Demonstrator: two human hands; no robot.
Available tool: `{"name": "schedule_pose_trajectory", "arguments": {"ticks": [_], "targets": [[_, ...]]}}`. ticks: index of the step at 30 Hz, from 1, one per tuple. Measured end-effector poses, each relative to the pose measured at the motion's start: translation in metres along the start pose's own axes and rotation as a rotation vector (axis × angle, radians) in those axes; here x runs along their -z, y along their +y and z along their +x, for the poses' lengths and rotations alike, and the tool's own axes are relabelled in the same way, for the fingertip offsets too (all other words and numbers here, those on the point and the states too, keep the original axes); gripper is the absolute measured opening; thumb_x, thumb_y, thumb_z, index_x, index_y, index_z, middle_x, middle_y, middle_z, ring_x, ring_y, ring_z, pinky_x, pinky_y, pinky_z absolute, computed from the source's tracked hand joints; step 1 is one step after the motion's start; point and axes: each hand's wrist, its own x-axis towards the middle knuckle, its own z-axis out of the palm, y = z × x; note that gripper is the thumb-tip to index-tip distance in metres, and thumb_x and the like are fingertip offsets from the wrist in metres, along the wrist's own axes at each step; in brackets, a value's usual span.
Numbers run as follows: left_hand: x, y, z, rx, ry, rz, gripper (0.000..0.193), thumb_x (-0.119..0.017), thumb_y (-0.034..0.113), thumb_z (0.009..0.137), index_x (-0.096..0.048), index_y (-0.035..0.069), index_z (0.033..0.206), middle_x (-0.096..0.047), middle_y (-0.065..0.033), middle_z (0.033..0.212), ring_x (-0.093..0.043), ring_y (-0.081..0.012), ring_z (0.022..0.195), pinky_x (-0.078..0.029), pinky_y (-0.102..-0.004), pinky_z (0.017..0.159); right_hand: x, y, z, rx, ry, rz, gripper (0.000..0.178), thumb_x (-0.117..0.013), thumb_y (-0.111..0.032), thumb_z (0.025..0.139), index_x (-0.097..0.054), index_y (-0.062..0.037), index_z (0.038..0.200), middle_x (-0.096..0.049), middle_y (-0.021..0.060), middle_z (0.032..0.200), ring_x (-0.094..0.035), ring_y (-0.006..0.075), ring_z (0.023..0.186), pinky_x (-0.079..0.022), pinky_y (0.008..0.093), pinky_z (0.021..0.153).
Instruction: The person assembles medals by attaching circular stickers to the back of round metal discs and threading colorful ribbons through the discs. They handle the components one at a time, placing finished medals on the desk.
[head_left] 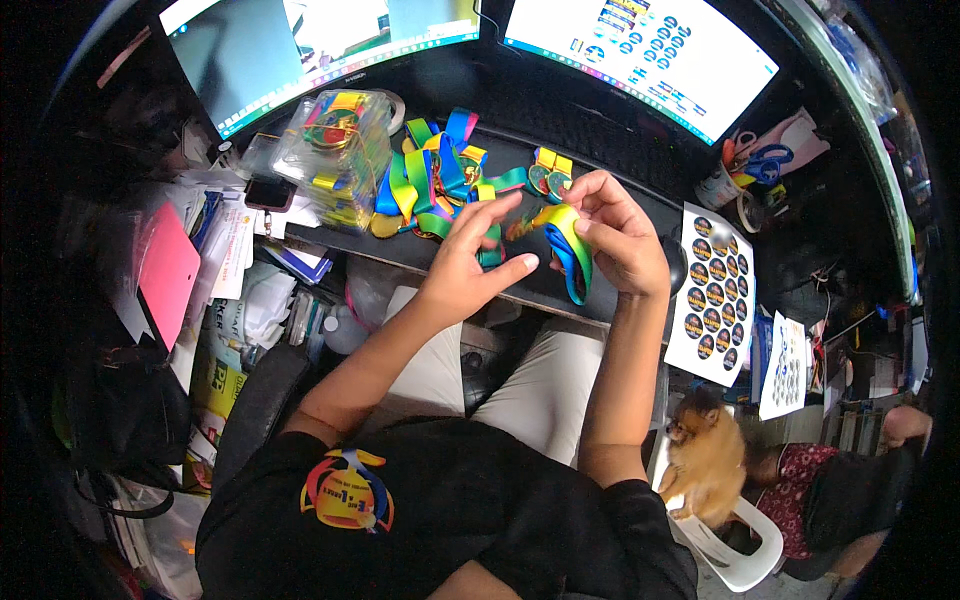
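Observation:
Between thumb and fingers, my right hand (618, 238) pinches a folded medal ribbon (568, 250) in yellow, green and blue, held above the desk's front edge. A blurred gold-coloured end of it, perhaps the medal, points toward my other hand. My left hand (476, 262) is spread, thumb and fingers apart, just left of the ribbon and holding nothing. Behind it lies a loose heap of medals with multicoloured ribbons (432, 180). Two medals with folded yellow ribbons (549, 172) rest side by side beyond my right fingers.
Clear plastic boxes (335, 150) of medals are stacked at the left, beside a phone (270, 194). Two monitors (640, 60) stand behind a dark keyboard. To the right are a sheet of round stickers (712, 295), a cup with scissors (722, 185), and a dog (705, 460) on a white chair.

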Motion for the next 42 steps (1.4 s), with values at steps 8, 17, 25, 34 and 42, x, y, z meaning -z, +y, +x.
{"name": "schedule_pose_trajectory", "arguments": {"ticks": [8,17,25,34,42], "targets": [[-0.023,0.013,-0.015,0.39,-0.543,-0.902,0.055,-0.064,0.006,0.086,-0.04,0.001,0.134,-0.053,-0.0086,0.117,-0.058,-0.0167,0.103,-0.049,-0.0277,0.083,-0.005,0.002,-0.034,0.049,-0.066,0.12,0.023,-0.052,-0.001,0.076,-0.053,-0.0021,0.1,-0.055,0.0055,0.095,-0.054,0.0109,0.082,-0.044,0.023,0.073],[-0.019,0.029,-0.02,0.423,-0.531,-0.841,0.051,-0.065,0.0,0.084,-0.043,0.001,0.129,-0.055,-0.004,0.108,-0.057,-0.01,0.099,-0.05,-0.0234,0.079,0.02,0.007,-0.065,-0.029,0.059,0.073,0.019,-0.053,0.0,0.078,-0.055,-0.0032,0.096,-0.059,0.0039,0.092,-0.057,0.0095,0.082,-0.045,0.0231,0.075],[-0.031,0.021,-0.029,0.466,-0.549,-0.63,0.059,-0.072,-0.001,0.077,-0.044,0.0,0.129,-0.047,-0.0079,0.125,-0.049,-0.0132,0.114,-0.044,-0.0273,0.092,0.021,0.016,-0.078,-0.168,0.156,0.017,0.017,-0.053,0.0,0.081,-0.056,-0.0041,0.097,-0.058,0.0018,0.09,-0.056,0.0076,0.08,-0.046,0.0219,0.072],[-0.016,0.018,-0.045,0.254,-1.215,-0.184,0.035,-0.045,0.031,0.098,-0.06,0.001,0.108,-0.062,-0.0085,0.092,-0.058,-0.0178,0.09,-0.045,-0.0334,0.077,0.012,0.025,-0.106,-0.597,-0.1,-0.42,0.01,-0.059,-0.004,0.089,-0.062,-0.0023,0.098,-0.059,-0.0017,0.089,-0.053,0.0042,0.081,-0.045,0.0219,0.072],[0.025,0.062,-0.027,0.729,-1.144,-0.875,0.038,-0.048,0.031,0.098,-0.065,-0.003,0.106,-0.068,-0.0113,0.091,-0.065,-0.0132,0.07,-0.051,-0.022,0.053,0.02,0.034,-0.065,-0.332,0.483,-0.938,0.016,-0.068,-0.018,0.081,-0.068,-0.0023,0.087,-0.063,0.0098,0.068,-0.06,0.0148,0.063,-0.048,0.0318,0.059]]}}
